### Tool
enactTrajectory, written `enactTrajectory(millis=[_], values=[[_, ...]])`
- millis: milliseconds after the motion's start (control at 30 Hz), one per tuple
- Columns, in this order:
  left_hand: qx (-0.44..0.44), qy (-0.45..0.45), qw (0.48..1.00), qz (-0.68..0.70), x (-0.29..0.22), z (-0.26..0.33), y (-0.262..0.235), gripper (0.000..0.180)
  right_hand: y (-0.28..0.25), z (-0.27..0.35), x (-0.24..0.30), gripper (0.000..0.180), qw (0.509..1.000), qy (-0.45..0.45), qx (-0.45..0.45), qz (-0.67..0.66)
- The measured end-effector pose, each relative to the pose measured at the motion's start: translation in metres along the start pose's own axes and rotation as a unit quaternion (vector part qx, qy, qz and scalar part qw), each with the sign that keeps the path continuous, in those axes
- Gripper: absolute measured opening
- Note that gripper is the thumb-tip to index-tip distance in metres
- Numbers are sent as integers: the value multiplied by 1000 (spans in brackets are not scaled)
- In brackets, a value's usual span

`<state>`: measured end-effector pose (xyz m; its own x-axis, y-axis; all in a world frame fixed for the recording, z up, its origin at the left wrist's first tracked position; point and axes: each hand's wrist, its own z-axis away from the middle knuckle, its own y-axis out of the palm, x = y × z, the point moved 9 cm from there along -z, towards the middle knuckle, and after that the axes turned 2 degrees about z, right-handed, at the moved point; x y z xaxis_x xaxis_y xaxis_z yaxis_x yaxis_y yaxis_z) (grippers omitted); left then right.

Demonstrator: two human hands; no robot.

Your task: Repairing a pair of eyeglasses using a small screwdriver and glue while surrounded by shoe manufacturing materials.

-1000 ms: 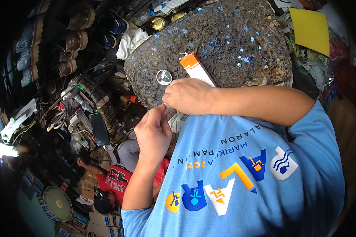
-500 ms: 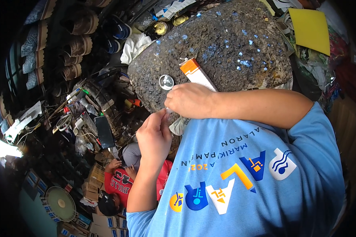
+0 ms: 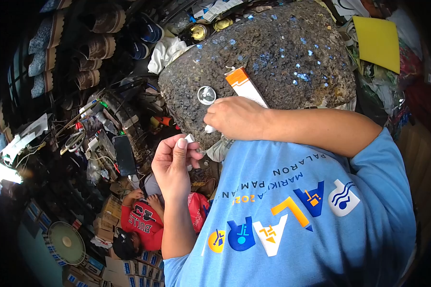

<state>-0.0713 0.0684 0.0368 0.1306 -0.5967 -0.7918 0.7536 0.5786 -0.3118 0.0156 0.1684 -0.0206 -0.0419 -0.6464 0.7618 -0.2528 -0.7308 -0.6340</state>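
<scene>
My left hand (image 3: 173,162) pinches a small white cap (image 3: 189,138) between thumb and forefinger, just off the rock's near left edge. To its right, my right hand (image 3: 237,116) is closed round something mostly hidden by the fingers. Only a white tip (image 3: 209,129) of it shows below the knuckles, pointing toward the cap. Beyond the right hand lies an orange and white carton (image 3: 249,88) with its end flap open, on the dark rough rock (image 3: 282,57). A round black and white disc (image 3: 206,95) rests on the rock beside the right hand's fingers.
A phone (image 3: 124,155) and tangled clutter lie at left, below hanging brown shoe parts (image 3: 100,48). Someone in a red shirt (image 3: 143,222) sits at lower left near a fan (image 3: 67,241) and boxes. A yellow sheet (image 3: 376,43) lies at far right.
My hands, together before, have come apart. The left has moved away from the right, and the white cap now shows in its fingers. A white tip has come into sight at the right hand.
</scene>
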Motion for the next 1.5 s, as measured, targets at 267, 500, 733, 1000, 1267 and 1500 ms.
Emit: enactTrajectory(millis=[267,500,733,1000,1267,1500], values=[[3,136,963,-232,-16,2,4,14,-1,-1,1,5,1000,7,3,-4],[50,-7,996,-74,0,-11,1,16,-2,0,2,7,1000,1,-11,-14],[73,-15,996,53,10,-10,5,18,-2,1,2,9,1000,3,-8,-25],[46,14,972,232,32,-18,-12,28,2,0,1,12,1000,9,-2,-27],[-79,193,968,138,12,15,-5,33,-2,0,2,8,1000,0,6,-13],[-144,303,939,74,13,31,12,25,-2,0,1,8,1000,2,2,-16]])
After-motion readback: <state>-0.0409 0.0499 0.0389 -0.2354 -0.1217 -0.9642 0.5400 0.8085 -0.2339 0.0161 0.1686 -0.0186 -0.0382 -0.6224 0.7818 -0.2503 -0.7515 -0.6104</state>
